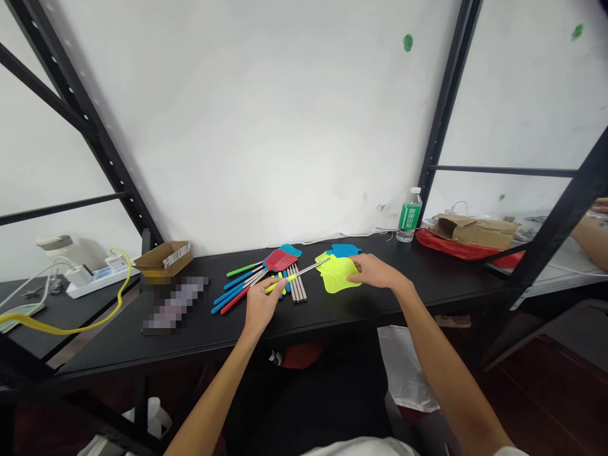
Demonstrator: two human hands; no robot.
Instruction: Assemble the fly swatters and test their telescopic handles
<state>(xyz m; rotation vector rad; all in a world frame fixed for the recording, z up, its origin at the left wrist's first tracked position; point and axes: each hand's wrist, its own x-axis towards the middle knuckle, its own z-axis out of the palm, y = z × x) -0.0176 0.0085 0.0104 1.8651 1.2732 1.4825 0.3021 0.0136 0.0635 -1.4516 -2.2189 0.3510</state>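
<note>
My left hand point(260, 305) is closed around the yellow-green grip of a metal rod point(298, 273) that points toward a yellow-green mesh swatter head point(336, 275). My right hand point(375, 271) pinches the right edge of that head, which lies on a black table point(142, 329). Under it sits a blue head point(346, 249). To the left lie a red swatter point(280, 259), a blue swatter head point(291, 249), several blue, red and green handled rods point(237, 288), and bare metal rods point(297, 288).
An open cardboard box point(164, 258) stands at the left, a blurred patch beside it. A yellow cable point(71, 328) loops over a power strip point(97, 278). A water bottle point(409, 215), red bag point(456, 248) and brown box point(477, 231) stand right. Another person's arm point(591, 237) shows far right.
</note>
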